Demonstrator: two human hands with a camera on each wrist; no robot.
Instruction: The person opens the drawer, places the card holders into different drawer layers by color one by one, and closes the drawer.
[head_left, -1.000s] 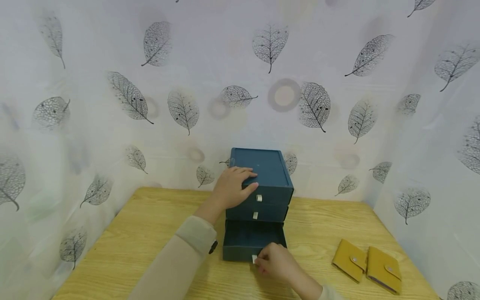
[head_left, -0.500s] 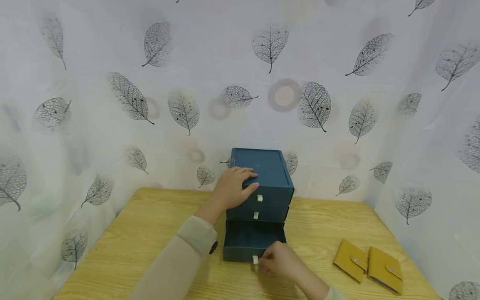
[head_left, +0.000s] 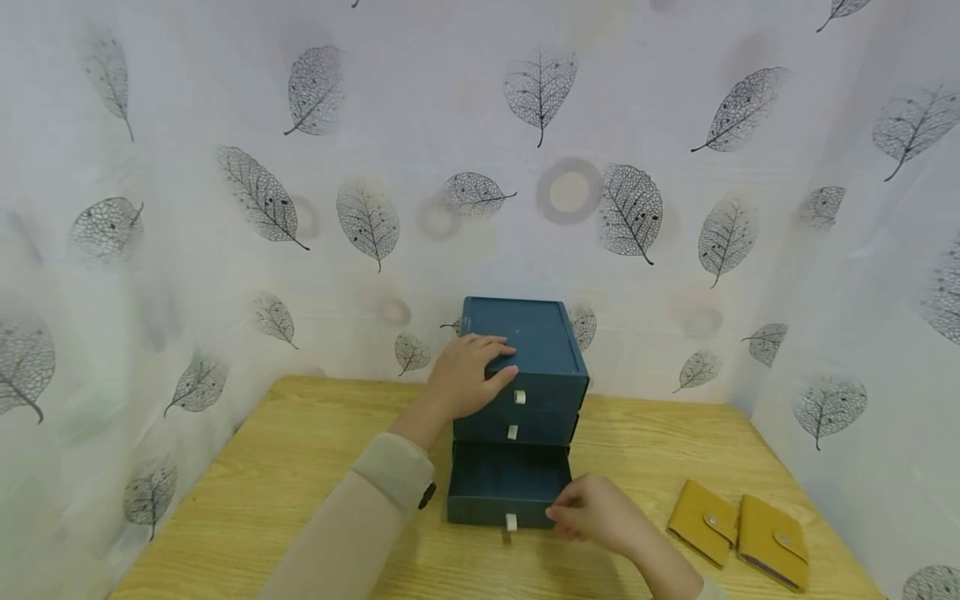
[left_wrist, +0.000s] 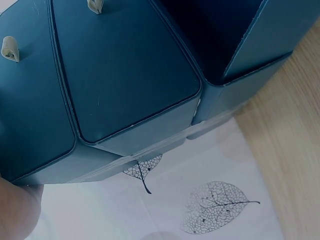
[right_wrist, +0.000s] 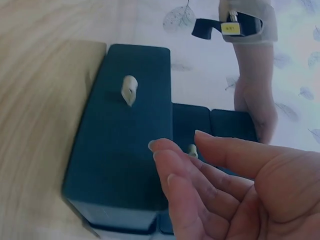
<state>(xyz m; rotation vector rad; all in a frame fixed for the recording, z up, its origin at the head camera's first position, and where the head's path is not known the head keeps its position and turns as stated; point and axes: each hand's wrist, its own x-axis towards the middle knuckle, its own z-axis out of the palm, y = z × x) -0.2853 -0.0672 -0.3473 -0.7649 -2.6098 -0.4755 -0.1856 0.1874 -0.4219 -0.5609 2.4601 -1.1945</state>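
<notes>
A dark blue three-drawer cabinet (head_left: 517, 333) stands on the table with its bottom drawer (head_left: 483, 510) pulled out. Nothing shows inside that drawer. My left hand (head_left: 468, 375) rests on the cabinet's top at the left front corner, fingers extended and thumb over the front edge. A pale pull tab (head_left: 512, 522) hangs from the front of the bottom drawer. Just right of that tab, by the drawer's front right corner, is my right hand (head_left: 600, 512). In the right wrist view its fingers (right_wrist: 172, 167) are loosely bent, with thumb and fingertips apart and nothing between them.
Two mustard-yellow snap-closed wallets (head_left: 702, 521) lie side by side at the right of the wooden table (head_left: 300, 467). A white curtain with leaf prints (head_left: 420, 100) hangs behind and on both sides. Both upper drawers (left_wrist: 125, 65) are closed.
My right hand has let go of the bottom drawer's pull tab and moved right, away from it. The left hand and the open drawer have stayed put.
</notes>
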